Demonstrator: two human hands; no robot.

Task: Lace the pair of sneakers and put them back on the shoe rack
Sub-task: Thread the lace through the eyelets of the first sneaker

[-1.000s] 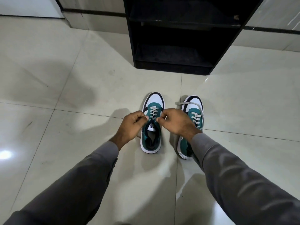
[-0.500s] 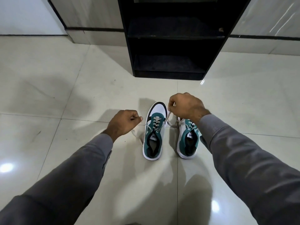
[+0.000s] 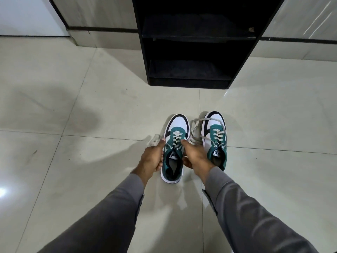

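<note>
inspector: currently, on the left, the left hand [image 3: 152,157] sits against the outer side of the left sneaker [image 3: 174,148], fingers curled under its edge and thumb stretched toward the eyelets. it looks to grip the shoe, though whether a lace end is pinched too, i cannot tell.

assistant: and the right hand [image 3: 196,157]?

inspector: it is between the two shoes, fingers curled at the inner side of the same sneaker, thumb up by the laces. likely gripping, contact partly hidden.

assistant: risks?

inspector: the right sneaker [image 3: 216,141] stands just beside it on the floor [image 3: 91,125], and its loose lace [image 3: 196,127] trails over the toe and into the gap between the shoes. if the left sneaker is lifted now, that lace could snag under the right hand and drag the other shoe. untied ends may also slip back out of the eyelets.

assistant: the shoe rack [image 3: 193,52]?

inspector: ahead, well apart from both shoes, shelves dark; neither shoe is on it yet.
</note>
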